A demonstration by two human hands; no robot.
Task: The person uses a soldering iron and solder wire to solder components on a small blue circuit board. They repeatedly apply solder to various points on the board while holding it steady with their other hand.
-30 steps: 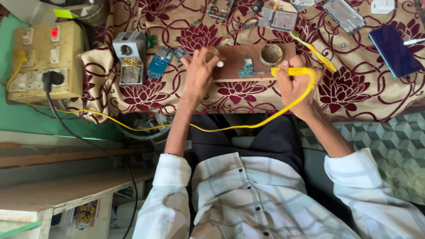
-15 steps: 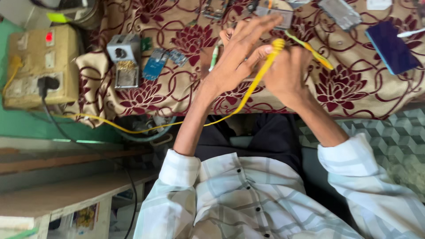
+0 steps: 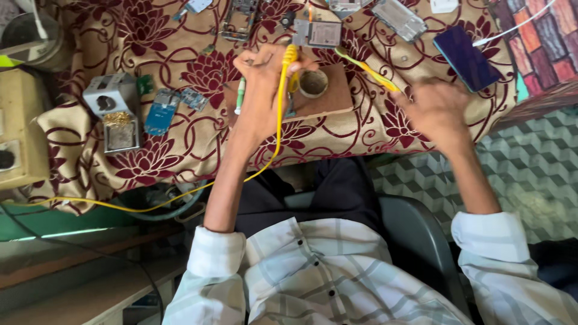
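Observation:
My left hand [image 3: 264,90] is closed around the yellow handle of a soldering iron [image 3: 289,58]. Its yellow cord [image 3: 278,123] runs down over my wrist and off to the left. The hand hovers over a wooden board [image 3: 335,102] that carries a small round tin [image 3: 313,82]. A slim green and white tool [image 3: 239,96] lies just left of this hand. My right hand [image 3: 435,108] is blurred, off to the right above the flowered cloth [image 3: 180,144], fingers apart and holding nothing I can see. A yellow strip [image 3: 368,70] lies between the two hands.
A grey iron stand [image 3: 112,111], a blue circuit board [image 3: 160,112] and other phone parts [image 3: 398,19] lie on the cloth. A dark blue phone [image 3: 466,57] sits at the far right. A yellowish box [image 3: 18,141] stands at the left edge.
The soldering iron went from my right hand to my left. My right hand has let go and swung away to the right. The view has shifted closer to the bench.

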